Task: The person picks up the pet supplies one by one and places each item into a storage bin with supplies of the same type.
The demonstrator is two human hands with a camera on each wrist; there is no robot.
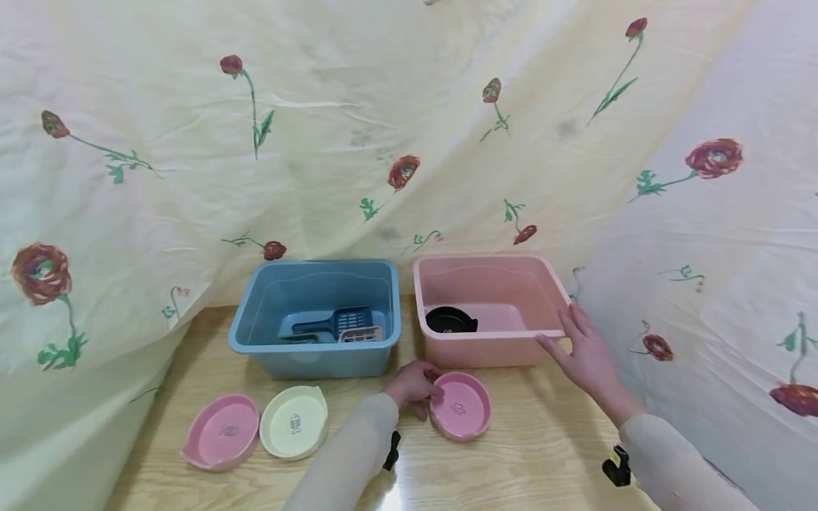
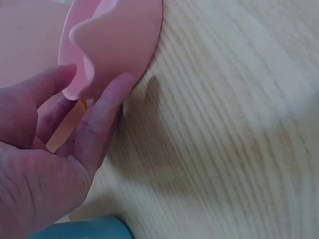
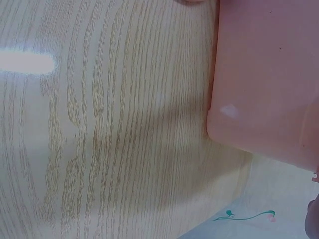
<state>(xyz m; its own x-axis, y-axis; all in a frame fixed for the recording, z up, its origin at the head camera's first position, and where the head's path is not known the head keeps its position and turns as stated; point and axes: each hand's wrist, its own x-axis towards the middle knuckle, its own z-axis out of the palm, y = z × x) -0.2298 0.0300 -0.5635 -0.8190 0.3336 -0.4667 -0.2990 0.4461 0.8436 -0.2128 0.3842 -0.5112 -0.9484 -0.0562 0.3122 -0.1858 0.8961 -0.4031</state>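
Cloth hangs behind and beside the wooden table; a hard shove backward could rumple it. Blue bin and pink bin stand side by side. The pink one, with a black dish inside, looks light enough to skid if the right hand, fingers spread on its front right corner, leans too heavily. The left sleeve, swinging outward, might nudge the cream dish into the other pink dish just beside it. In front of the pink bin, on the table, sits the pink dish. Well apart from its partner, the left hand pinches that dish's rim at one side only; lifted so, it could droop, twist loose or knock the bin's wall.
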